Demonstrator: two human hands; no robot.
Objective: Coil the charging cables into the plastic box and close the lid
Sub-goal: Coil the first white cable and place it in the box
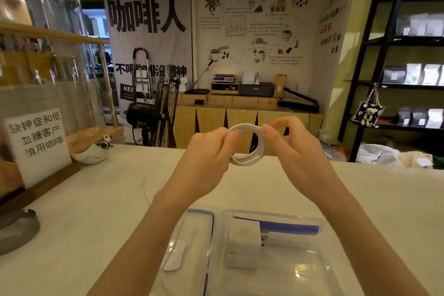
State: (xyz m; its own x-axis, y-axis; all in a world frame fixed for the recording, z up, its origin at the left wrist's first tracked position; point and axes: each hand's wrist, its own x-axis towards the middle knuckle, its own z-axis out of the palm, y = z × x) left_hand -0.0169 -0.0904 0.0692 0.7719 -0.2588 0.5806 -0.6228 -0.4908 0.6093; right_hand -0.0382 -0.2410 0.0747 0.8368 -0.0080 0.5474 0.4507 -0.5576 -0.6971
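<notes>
A white charging cable (247,158) is wound into a small round coil and held in the air above the white table. My left hand (209,151) pinches the coil's left side and my right hand (290,144) pinches its top right. Below my forearms an open clear plastic box (310,274) sits at the table's near edge, with white charger plugs (243,235) and a blue piece inside. Its clear lid (192,235), rimmed in blue, lies flat to the left of the box. Another thin pale cable (150,175) trails across the table to the left.
A printed paper sign (38,144) on a wooden stand is at the left, with a small ceramic dish and panda figure (105,142) behind it. A grey ashtray (16,230) sits at the near left. Beyond the table are a fan, a wooden counter and black shelves.
</notes>
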